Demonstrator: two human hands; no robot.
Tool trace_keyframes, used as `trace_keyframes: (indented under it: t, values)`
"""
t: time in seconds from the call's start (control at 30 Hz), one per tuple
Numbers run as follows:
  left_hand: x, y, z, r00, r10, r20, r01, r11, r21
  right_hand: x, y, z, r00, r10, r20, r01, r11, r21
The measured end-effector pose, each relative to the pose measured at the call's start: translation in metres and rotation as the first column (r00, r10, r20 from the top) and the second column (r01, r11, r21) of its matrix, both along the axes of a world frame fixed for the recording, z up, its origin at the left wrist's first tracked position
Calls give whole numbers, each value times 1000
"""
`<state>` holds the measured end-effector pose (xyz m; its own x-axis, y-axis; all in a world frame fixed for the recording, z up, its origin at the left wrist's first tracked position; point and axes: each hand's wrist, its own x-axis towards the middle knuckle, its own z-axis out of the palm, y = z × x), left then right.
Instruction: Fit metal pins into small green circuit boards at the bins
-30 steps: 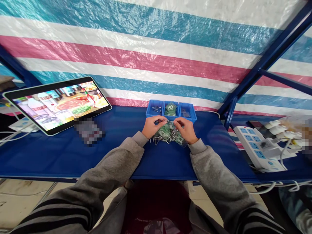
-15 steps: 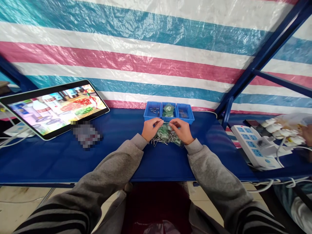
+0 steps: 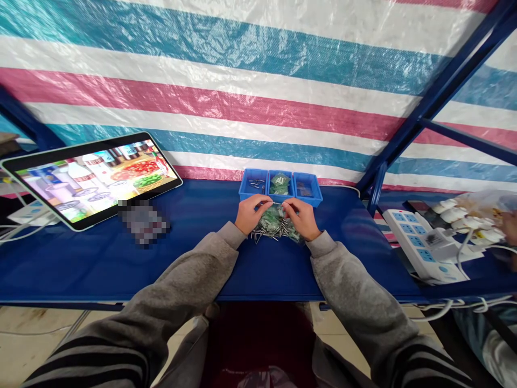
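My left hand (image 3: pixel 251 213) and my right hand (image 3: pixel 302 216) face each other over a pile on the blue tabletop. Thumb and fingers of both are pinched at the ends of a thin, pale, stick-like piece (image 3: pixel 277 202), too small to name. Beneath them lies a loose heap of short metal pins (image 3: pixel 274 231), mixed with small green packets (image 3: pixel 273 219). Just beyond stand joined blue bins: the left bin (image 3: pixel 253 194) contains a few metal pins, the middle one green packets (image 3: pixel 280 184), and the right bin (image 3: pixel 306 197) small dark pieces.
A tablet (image 3: pixel 97 180) playing a picture leans at the left, with a blurred-out item (image 3: pixel 144 223) in front. To the right sits a white power strip (image 3: pixel 416 242) with cables, near white-capped bottles (image 3: pixel 454 213) and part of another person's hand (image 3: pixel 509 226). A striped tarp (image 3: pixel 258 102) hangs behind.
Both hands stay nearly in place, still pinched over the pile; the fingertips shift very slightly. The picture on the tablet has changed a little.
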<state>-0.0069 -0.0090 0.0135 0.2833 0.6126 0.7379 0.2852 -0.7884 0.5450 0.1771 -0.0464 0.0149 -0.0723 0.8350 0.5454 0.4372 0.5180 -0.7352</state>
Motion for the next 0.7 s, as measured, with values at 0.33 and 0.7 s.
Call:
trace_keyframes:
  t: [0.33, 0.7]
  values:
    - [-1, 0, -2, 999, 51, 10, -51, 997, -53, -1, 2, -4, 999, 2, -34, -2, 1000, 22]
    - [0, -1, 0, 1000, 2, 6, -2, 1000, 2, -1, 0, -1, 999, 6, -40, -8, 999, -47]
